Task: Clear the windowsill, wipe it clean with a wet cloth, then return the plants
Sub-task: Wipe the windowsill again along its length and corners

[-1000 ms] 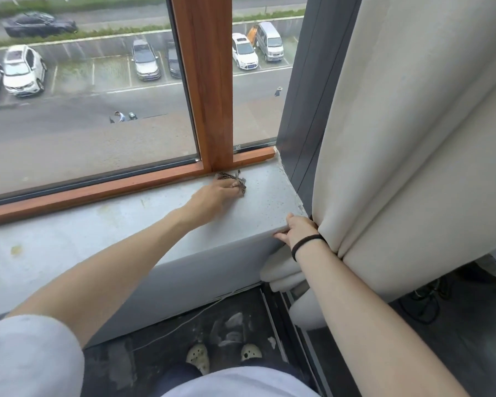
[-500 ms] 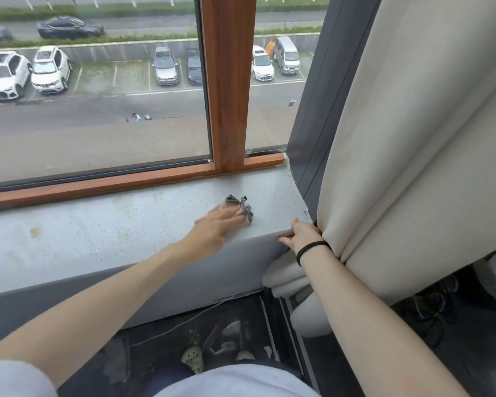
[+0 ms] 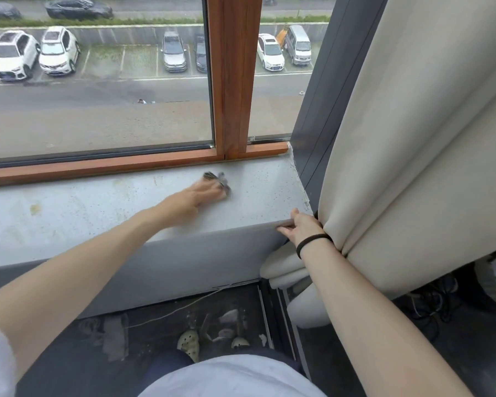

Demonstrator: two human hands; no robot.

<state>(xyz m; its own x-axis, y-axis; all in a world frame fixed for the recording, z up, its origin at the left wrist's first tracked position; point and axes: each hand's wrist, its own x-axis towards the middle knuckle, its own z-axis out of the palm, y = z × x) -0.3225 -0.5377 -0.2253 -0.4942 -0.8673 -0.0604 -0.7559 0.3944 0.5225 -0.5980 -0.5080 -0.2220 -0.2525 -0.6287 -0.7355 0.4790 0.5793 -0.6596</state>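
Note:
The grey speckled windowsill (image 3: pixel 98 213) runs below a wooden window frame (image 3: pixel 232 81). My left hand (image 3: pixel 198 196), blurred by motion, presses a small dark patterned cloth (image 3: pixel 218 179) flat onto the sill near its right end; the cloth pokes out past my fingertips. My right hand (image 3: pixel 299 227), with a black band on the wrist, rests on the sill's front edge at the right corner, thumb on top, against the curtain. No plants are in view.
A thick cream curtain (image 3: pixel 413 138) hangs at the right, its folds bunched behind my right wrist. A yellowish stain (image 3: pixel 35 209) marks the sill at the left. Below are a dark floor, a thin white cable (image 3: pixel 184 306) and my shoes (image 3: pixel 189 343).
My left hand slid the cloth from the window frame toward the sill's front edge, then back toward the glass and slightly left. My right hand stayed on the corner.

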